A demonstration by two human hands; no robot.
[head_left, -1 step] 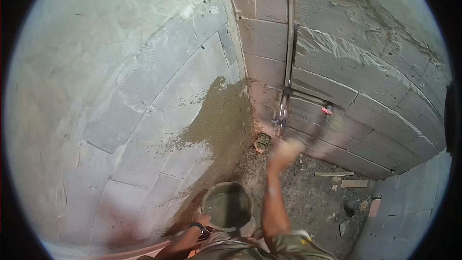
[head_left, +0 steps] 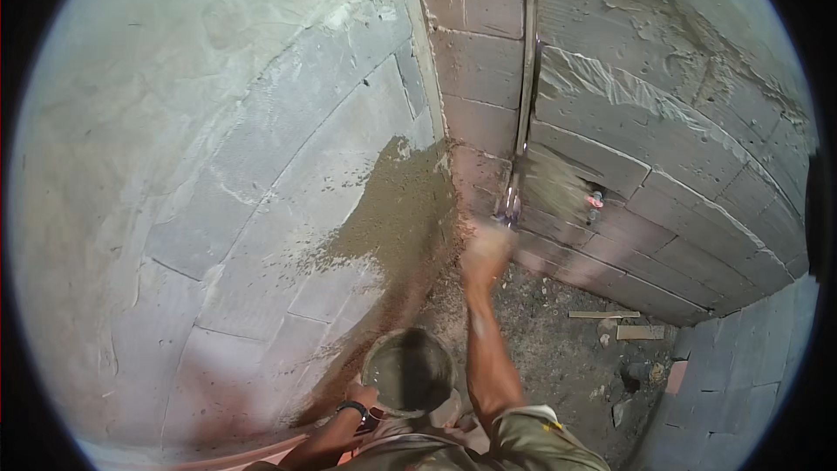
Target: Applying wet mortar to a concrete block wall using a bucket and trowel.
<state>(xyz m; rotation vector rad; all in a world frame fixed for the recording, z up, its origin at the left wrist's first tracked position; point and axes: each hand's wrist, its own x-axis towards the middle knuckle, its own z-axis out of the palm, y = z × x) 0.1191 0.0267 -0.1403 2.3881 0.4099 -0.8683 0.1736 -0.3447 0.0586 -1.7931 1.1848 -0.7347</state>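
My left hand grips the rim of a round bucket holding grey-brown wet mix, low in the view. My right hand is raised toward the corner, smeared by motion; whether it holds a tool is unclear. A blurred greenish-brown smear lies up and right of it, over the block wall beside a pipe fitting with a red part. A vertical groove with pipe runs down that wall to just above my hand. Wet brown render coats part of the left wall.
Grey block walls surround the corner, another low at the right. The rough dirt floor carries two short boards, rubble and debris.
My right hand and forearm have swung left and slightly upward, and the blurred smear has shifted left across the wall. My left hand and the bucket are nearly unchanged.
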